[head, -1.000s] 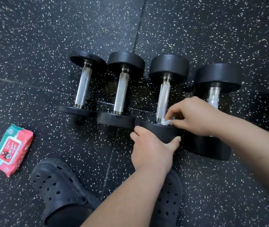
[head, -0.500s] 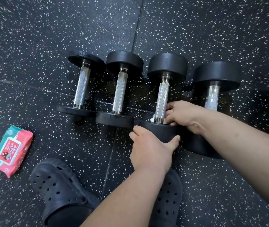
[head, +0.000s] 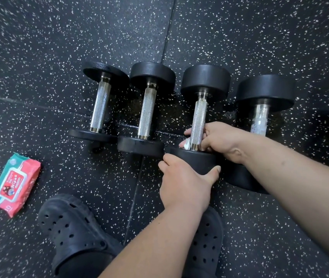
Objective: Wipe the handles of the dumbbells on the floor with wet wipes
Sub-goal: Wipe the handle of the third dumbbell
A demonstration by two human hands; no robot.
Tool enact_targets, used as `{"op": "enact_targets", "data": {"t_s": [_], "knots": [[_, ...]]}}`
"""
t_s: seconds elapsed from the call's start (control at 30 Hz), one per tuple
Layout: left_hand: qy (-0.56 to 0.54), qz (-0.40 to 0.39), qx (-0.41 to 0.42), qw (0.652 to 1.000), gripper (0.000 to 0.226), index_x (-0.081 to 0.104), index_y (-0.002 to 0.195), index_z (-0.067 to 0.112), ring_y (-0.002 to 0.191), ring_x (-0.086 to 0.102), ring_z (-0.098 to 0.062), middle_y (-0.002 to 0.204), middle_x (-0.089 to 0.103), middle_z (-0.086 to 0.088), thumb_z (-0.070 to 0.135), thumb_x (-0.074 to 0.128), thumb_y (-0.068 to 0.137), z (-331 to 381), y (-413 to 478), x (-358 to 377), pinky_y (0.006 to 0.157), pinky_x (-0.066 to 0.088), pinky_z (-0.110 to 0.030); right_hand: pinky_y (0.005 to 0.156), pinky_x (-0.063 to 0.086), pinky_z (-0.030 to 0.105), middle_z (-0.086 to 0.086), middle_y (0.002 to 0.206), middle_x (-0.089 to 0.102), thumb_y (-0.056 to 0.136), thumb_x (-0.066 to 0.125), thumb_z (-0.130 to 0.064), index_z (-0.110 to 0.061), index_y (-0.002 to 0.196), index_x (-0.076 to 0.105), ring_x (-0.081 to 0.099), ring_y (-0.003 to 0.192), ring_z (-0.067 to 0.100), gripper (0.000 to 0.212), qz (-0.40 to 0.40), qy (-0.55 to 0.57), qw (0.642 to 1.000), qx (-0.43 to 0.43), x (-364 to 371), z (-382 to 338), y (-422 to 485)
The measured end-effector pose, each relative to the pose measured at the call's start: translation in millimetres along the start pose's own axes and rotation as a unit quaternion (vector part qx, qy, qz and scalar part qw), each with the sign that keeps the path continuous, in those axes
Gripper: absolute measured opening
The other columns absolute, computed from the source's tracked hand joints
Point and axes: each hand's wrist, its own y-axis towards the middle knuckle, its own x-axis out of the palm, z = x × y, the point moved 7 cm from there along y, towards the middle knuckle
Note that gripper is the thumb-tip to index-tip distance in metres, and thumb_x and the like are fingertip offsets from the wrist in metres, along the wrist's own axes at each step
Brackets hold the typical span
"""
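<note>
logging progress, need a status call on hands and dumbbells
Left hand grips third dumbbell by its near head. Right hand wraps wet wipe round handle, low end. Nothing blocking; wipes pack lies off left.

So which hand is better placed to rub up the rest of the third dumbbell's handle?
The right hand: it holds the wet wipe round the handle at its near end. The left hand grips the near weight head, likely steadying it.

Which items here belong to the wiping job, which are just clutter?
In the job: third dumbbell from left, gripped by the left hand at its near weight; wet wipe in the right hand on its handle; far-left dumbbell; second dumbbell; far-right dumbbell; wipes pack.
Not job: black clogs, worn; speckled floor.
</note>
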Motion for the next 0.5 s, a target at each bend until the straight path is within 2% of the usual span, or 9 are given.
{"op": "enact_targets", "data": {"t_s": [0.1,0.17,0.3,0.37,0.43,0.5], "knots": [[0.001,-0.002,-0.001,1.000,0.097,0.033,0.119,0.018,0.104,0.067,-0.029,0.128,0.046,-0.003,0.081,0.082,0.064,0.3,-0.3,0.5,0.073,0.048,-0.038,0.060,0.037,0.022,0.014,0.112,0.079,0.080,0.042,0.027,-0.007,0.126,0.065,0.067,0.098,0.017,0.061,-0.010,0.009,1.000,-0.012,-2.4,0.6,-3.2],[0.000,-0.001,0.000,1.000,0.096,0.033,0.118,0.018,0.102,0.068,-0.029,0.128,0.046,-0.003,0.081,0.082,0.064,0.5,-1.0,0.9,0.071,0.047,-0.038,0.064,0.039,0.025,0.019,0.111,0.077,0.079,0.044,0.023,-0.004,0.122,0.069,0.061,0.098,0.022,0.056,-0.002,0.000,1.000,-0.017,-9.6,3.5,-5.1],[-0.001,-0.006,-0.001,1.000,0.096,0.033,0.118,0.018,0.102,0.068,-0.029,0.128,0.046,-0.003,0.081,0.082,0.064,0.1,-0.4,1.9,0.071,0.046,-0.038,0.052,0.046,0.013,0.014,0.100,0.073,0.088,0.054,0.014,-0.002,0.118,0.072,0.060,0.068,0.008,0.038,0.014,-0.014,1.000,-0.007,-21.7,1.3,-11.7],[0.000,-0.006,-0.001,1.000,0.096,0.033,0.118,0.018,0.102,0.067,-0.029,0.128,0.046,-0.003,0.081,0.082,0.064,0.0,-0.4,1.7,0.070,0.045,-0.037,0.054,0.047,0.016,0.020,0.106,0.074,0.087,0.050,0.015,0.000,0.119,0.072,0.059,0.078,0.016,0.042,0.010,-0.010,1.000,-0.001,-19.7,1.5,-9.7],[0.001,-0.003,0.000,1.000,0.096,0.034,0.119,0.018,0.103,0.067,-0.029,0.128,0.047,-0.004,0.081,0.082,0.064,0.5,-0.7,0.9,0.070,0.044,-0.037,0.065,0.046,0.025,0.029,0.120,0.072,0.084,0.043,0.019,0.004,0.121,0.069,0.058,0.094,0.027,0.048,0.007,0.000,1.000,0.003,-13.7,3.9,-4.4],[0.002,-0.002,-0.001,1.000,0.096,0.034,0.119,0.017,0.105,0.067,-0.029,0.129,0.047,-0.004,0.080,0.082,0.065,0.7,-1.3,0.8,0.071,0.043,-0.037,0.077,0.042,0.035,0.028,0.119,0.073,0.081,0.041,0.023,0.007,0.123,0.067,0.060,0.099,0.028,0.051,0.004,0.013,1.000,0.008,-7.9,5.4,-0.6]]}}
